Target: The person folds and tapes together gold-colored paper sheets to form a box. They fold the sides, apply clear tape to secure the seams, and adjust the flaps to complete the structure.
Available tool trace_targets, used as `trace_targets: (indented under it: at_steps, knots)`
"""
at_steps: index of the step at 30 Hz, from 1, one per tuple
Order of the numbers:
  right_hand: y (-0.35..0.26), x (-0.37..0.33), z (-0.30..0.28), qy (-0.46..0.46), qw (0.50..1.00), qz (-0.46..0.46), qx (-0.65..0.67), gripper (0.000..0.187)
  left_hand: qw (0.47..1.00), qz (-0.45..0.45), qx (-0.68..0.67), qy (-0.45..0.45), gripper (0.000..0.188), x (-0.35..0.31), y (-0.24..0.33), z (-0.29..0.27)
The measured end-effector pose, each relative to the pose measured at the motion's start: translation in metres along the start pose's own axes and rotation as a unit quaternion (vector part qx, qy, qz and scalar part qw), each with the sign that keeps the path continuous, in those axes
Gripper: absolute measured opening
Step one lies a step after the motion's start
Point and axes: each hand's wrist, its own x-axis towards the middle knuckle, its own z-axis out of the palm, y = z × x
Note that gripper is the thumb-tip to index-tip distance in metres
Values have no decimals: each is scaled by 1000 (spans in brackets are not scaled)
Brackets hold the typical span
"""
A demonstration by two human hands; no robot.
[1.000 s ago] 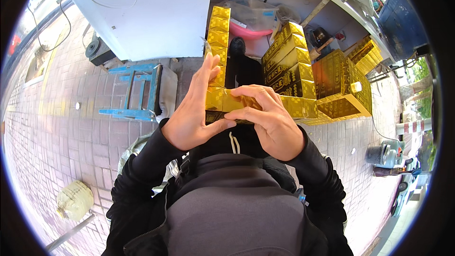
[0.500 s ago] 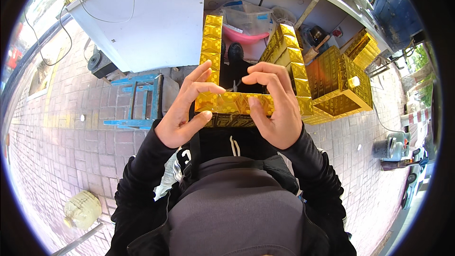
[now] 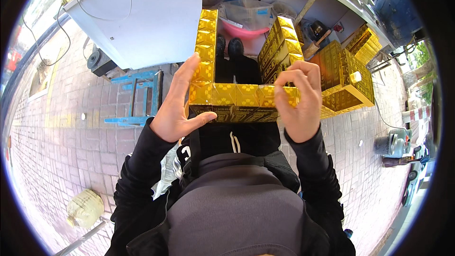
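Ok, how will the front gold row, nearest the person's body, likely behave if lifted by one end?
The front gold row is probably light for its size, since its creased faces look like thin folded card. It may flex or part at the visible seams between segments. Its glossy surface could be slippery.

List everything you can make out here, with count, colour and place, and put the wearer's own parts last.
carton rows: three, gold and black, front, left and right of the legs
large box: one, gold, right
small stack: one, gold, behind the large box
frame: one, blue, left
panel: one, white, upper left
basin: one, pink, top centre
bin: one, clear, above the basin
rounded container: one, off-white, lower left
paving: one expanse, pinkish-grey, both sides
shoes: two, black, between the side rows
left hand: one, bare, by the left corner
right hand: one, bare, at the front row's right end
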Motion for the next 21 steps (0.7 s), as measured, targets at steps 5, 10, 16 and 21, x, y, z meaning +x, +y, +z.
trace_targets:
  at_steps: [5,10,16,21]
  knots:
    - [30,-7,-12,-20,999,-21,-38,33,1000,1,23,-7,104,-9,-12,5]
    - [91,33,-16,-26,970,239,-32,103,946,-268,-136,120,106,6,-26,7]
    - [101,32,0,-146,950,239,-140,109,905,-272,-317,-83,90,19,-14,6]
    - [50,18,-14,11,979,197,-61,95,922,-199,-329,41,78,3,13,11]
